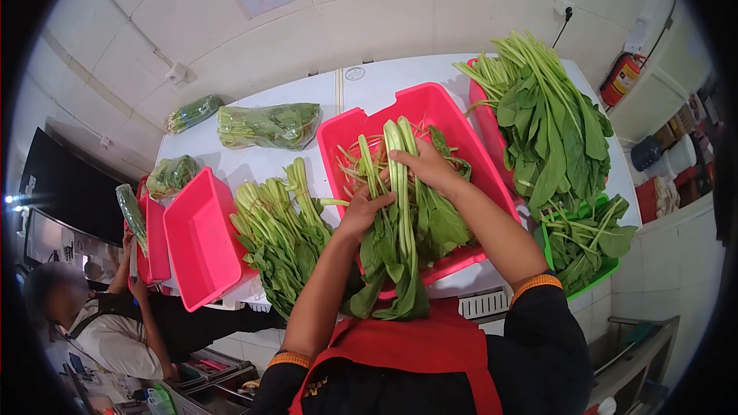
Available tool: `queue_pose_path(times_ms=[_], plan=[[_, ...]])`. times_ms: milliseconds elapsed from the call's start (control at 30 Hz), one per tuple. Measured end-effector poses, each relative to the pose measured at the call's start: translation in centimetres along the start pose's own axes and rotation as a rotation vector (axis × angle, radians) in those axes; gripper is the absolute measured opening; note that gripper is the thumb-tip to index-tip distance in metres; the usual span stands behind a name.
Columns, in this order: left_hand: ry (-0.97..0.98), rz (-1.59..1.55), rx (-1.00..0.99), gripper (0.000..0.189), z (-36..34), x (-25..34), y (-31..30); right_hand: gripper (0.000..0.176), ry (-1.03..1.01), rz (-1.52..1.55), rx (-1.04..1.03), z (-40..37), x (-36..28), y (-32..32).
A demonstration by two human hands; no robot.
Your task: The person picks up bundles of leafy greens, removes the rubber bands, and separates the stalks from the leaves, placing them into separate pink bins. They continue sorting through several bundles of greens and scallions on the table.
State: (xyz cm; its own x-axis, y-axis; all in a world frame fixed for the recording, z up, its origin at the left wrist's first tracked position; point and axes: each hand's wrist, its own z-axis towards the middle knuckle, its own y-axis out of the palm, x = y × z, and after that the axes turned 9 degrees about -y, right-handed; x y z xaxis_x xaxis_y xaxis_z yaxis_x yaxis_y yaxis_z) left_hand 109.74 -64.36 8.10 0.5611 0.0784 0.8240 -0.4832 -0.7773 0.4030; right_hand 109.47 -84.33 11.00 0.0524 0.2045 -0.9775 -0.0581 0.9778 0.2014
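So, most of the view was taken up by a white desk point(307, 84), and the middle of it was filled by a big pink crate point(430, 100) set right in front of the red apron point(415, 346). Off to the right, a huge heap of leafy greens point(550, 123) was piled over another pink crate point(492, 134). To the left, a smaller pile of greens point(273, 219) was laid straight on the desk, with a left-hand pink crate point(196, 238) parked just beside it.

Next size down, the held bunch of greens point(400, 223) was kept over the middle crate, pale stalk ends pointed toward the wall and leaves hung down over the near rim. Its long axis was lined up pretty much straight out from the body. By the near right corner, more greens were piled in a green tray point(593, 282), and a bagged bundle point(269, 127) was left lying at the back.

Smallest of the lot, the hands: both were closed on the bunch, close together. The stalks were gripped nearer their ends by the right hand point(430, 165), while the left hand point(361, 211) was wrapped lower, closer to the leaves. The fingertips behind the stalks were hidden, so their exact grip couldn't be told.
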Motion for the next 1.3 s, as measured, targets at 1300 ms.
queue_pose_path(times_ms=[1300], plan=[[0.067, -0.257, -0.187, 0.077, -0.1, 0.5, -0.4, 0.038, 0.101, 0.042, 0.121, 0.2, -1.0, -3.4]])
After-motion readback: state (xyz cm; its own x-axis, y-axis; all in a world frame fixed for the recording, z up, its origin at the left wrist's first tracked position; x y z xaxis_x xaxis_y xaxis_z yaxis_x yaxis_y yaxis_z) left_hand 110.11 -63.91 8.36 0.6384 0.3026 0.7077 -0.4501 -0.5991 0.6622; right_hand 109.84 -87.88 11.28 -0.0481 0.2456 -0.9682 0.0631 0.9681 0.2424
